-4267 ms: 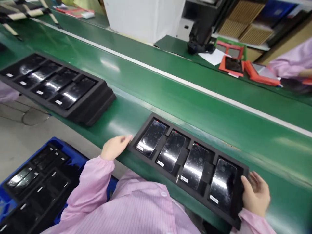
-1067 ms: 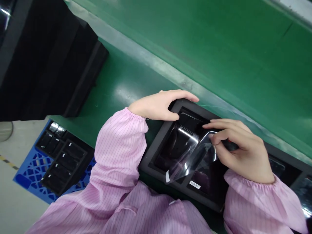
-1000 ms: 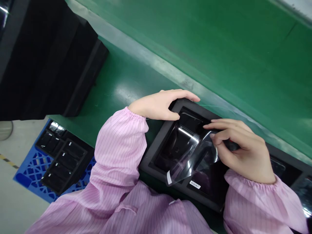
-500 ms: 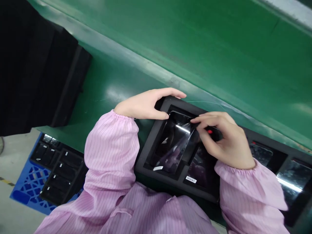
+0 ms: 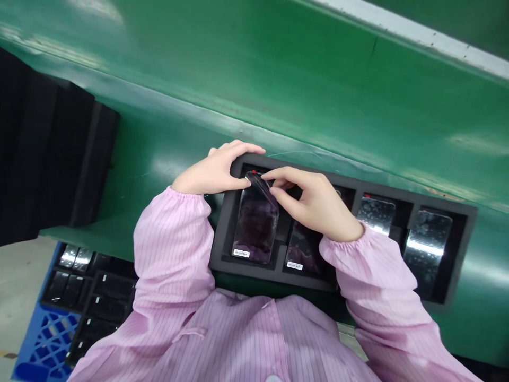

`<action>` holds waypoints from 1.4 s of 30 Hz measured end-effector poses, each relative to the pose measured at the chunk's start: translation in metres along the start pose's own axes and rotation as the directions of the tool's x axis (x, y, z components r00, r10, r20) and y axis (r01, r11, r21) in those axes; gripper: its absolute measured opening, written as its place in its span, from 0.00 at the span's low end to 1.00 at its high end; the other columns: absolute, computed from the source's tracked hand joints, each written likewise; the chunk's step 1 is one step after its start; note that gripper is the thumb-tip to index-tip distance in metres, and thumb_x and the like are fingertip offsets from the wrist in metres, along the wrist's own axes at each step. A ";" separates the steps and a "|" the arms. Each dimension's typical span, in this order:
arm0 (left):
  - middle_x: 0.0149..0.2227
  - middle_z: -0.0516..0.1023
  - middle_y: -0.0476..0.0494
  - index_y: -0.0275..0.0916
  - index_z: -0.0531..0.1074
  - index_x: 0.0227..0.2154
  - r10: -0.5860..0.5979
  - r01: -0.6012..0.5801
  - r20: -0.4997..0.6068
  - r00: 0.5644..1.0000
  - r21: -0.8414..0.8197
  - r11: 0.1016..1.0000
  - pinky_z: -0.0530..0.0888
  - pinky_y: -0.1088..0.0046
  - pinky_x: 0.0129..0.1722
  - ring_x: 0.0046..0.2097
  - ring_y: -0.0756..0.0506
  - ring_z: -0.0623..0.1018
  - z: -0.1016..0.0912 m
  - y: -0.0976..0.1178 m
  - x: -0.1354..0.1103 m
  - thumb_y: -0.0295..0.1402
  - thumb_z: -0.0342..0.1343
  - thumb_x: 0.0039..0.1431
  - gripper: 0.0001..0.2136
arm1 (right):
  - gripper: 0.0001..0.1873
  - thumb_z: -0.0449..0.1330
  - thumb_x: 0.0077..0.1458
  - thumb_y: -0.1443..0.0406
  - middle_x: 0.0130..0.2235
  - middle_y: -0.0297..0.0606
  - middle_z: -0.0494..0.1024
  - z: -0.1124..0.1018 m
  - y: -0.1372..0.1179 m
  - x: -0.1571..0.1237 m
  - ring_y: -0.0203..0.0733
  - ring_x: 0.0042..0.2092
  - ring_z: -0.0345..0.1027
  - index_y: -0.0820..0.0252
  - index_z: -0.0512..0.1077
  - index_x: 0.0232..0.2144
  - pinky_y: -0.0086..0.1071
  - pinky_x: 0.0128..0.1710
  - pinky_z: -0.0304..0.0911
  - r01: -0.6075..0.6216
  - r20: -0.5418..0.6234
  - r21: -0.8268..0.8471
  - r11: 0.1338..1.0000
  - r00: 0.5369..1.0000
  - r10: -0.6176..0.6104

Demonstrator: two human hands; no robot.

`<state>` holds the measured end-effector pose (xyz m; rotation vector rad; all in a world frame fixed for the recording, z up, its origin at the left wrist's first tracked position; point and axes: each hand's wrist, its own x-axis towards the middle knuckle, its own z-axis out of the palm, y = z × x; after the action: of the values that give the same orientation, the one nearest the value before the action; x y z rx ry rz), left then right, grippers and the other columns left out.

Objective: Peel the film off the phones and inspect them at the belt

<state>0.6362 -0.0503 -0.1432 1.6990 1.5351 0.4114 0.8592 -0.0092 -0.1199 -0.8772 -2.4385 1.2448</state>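
A black foam tray [image 5: 457, 209] with several phones in slots lies on the near green ledge. My left hand [image 5: 214, 170] grips the tray's far left corner, thumb pressed at the top of the leftmost phone [image 5: 254, 228]. My right hand [image 5: 314, 201] pinches the top edge of a clear protective film [image 5: 264, 188], which lies almost flat over that phone. Two more phones [image 5: 376, 215] sit uncovered by my arms in the right slots.
The green conveyor belt [image 5: 318, 79] runs beyond the tray. A stack of black foam trays [image 5: 51, 159] stands at the left. Below it on the floor, a blue crate [image 5: 43, 339] holds more trays of phones.
The film, peeled up and curling a second ago, has been laid back down over the leftmost phone. My right hand moved left toward the phone's top. The view has swung to the right.
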 end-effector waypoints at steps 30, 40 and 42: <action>0.57 0.68 0.48 0.52 0.65 0.56 -0.054 0.054 0.029 0.998 0.000 0.999 0.63 0.54 0.62 0.58 0.39 0.69 0.001 0.008 -0.001 0.38 0.59 0.52 0.27 | 0.15 0.59 0.61 0.61 0.42 0.40 0.81 -0.078 0.003 -0.059 0.43 0.41 0.77 0.56 0.74 0.50 0.39 0.43 0.73 -0.175 -0.088 0.124 0.977 0.978 0.187; 0.58 0.66 0.46 0.51 0.64 0.56 -0.096 0.095 0.006 0.995 0.073 0.993 0.59 0.50 0.64 0.61 0.36 0.67 0.008 0.016 -0.001 0.40 0.56 0.52 0.26 | 0.13 0.57 0.62 0.64 0.37 0.42 0.77 -0.056 0.066 -0.075 0.46 0.38 0.67 0.60 0.76 0.46 0.40 0.39 0.58 0.037 -0.102 -0.526 0.850 0.989 -0.106; 0.59 0.64 0.43 0.52 0.66 0.56 -0.118 0.128 -0.075 0.990 0.149 0.980 0.58 0.47 0.63 0.62 0.34 0.63 0.013 0.021 -0.001 0.39 0.56 0.51 0.26 | 0.12 0.57 0.63 0.63 0.39 0.44 0.75 -0.049 0.063 -0.074 0.48 0.40 0.65 0.60 0.76 0.46 0.40 0.38 0.56 0.020 -0.117 -0.580 0.815 0.987 -0.108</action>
<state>0.6595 -0.0546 -0.1364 1.7104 1.7485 0.2933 0.9659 0.0047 -0.1387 -0.9706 -2.7299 0.3725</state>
